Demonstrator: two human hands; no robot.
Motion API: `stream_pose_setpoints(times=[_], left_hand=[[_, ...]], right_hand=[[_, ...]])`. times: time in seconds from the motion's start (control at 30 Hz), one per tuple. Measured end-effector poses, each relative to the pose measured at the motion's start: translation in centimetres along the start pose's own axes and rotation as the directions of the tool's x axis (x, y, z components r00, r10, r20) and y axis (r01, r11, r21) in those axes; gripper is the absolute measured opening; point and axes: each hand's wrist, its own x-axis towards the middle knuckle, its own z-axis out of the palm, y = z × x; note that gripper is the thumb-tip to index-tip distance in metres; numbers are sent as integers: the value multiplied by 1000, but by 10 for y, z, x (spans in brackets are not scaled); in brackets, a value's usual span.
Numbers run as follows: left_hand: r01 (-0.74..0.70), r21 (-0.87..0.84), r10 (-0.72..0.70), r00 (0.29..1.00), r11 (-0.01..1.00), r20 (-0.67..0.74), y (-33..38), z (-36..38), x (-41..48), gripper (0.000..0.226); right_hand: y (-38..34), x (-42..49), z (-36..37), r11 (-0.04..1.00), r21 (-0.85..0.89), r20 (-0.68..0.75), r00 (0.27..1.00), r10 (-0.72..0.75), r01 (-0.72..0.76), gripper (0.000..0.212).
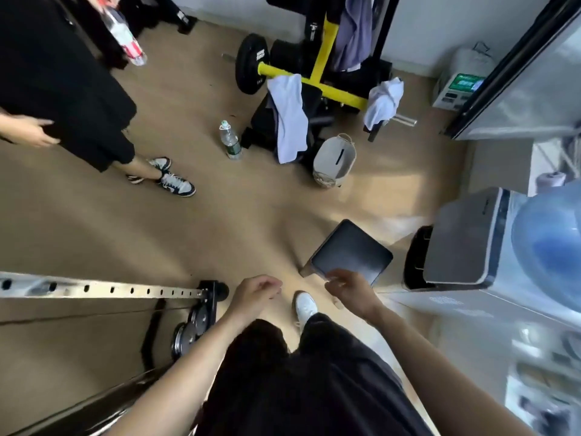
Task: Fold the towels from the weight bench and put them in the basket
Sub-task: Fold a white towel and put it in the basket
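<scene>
Two white towels hang on the black and yellow weight bench (327, 89) far ahead. The longer towel (290, 118) drapes down the bench's left side. A bunched towel (383, 100) sits over the right end of the yellow bar. A grey fabric basket (334, 160) stands on the floor just in front of the bench. My left hand (256, 292) is low and near my body, fingers loosely curled, holding nothing. My right hand (349, 289) grips the near edge of a dark tablet (353, 248). Both hands are far from the towels.
A person in black with sneakers (174, 180) stands at the left. A water bottle (230, 140) stands on the floor left of the bench. A water dispenser (471, 240) with a blue jug is at the right. A metal rack rail (103, 289) runs at my left.
</scene>
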Motion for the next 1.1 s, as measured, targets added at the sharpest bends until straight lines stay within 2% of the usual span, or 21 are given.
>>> stream_pose_setpoints(times=[0.07, 0.27, 0.4, 0.5, 0.57, 0.67, 0.83, 1.0, 1.1], left_hand=[[-1, 35, 0, 1000, 999, 29, 29, -12, 33, 12], [-20, 107, 8, 993, 994, 115, 89, -37, 138, 22], [-40, 200, -15, 964, 979, 266, 128, -58, 223, 14], [-89, 248, 1, 941, 965, 337, 153, -82, 289, 29], [-121, 314, -9, 923, 942, 384, 181, -99, 351, 32], [-163, 305, 32, 918, 938, 394, 206, -105, 378, 33], [-171, 299, 39, 915, 939, 403, 270, -96, 458, 22], [-161, 291, 39, 923, 943, 383, 322, -51, 529, 15], [-135, 251, 35, 930, 959, 367, 356, -8, 576, 14]], right_hand=[[-22, 32, -12, 1000, -27, -15, 1000, -3, 2, 25], [-68, 118, -29, 994, -30, -30, 994, 101, -102, 26], [-100, 182, -44, 977, 64, -103, 972, 210, -205, 25], [-129, 221, -54, 957, 147, -191, 942, 276, -250, 25], [-153, 261, -71, 936, 211, -247, 911, 331, -283, 26], [-168, 275, -86, 930, 232, -258, 904, 341, -285, 23], [-192, 349, -146, 935, 244, -324, 887, 330, -258, 22], [-181, 428, -214, 956, 202, -356, 893, 276, -215, 20], [-156, 486, -263, 947, 232, -353, 888, 296, -224, 21]])
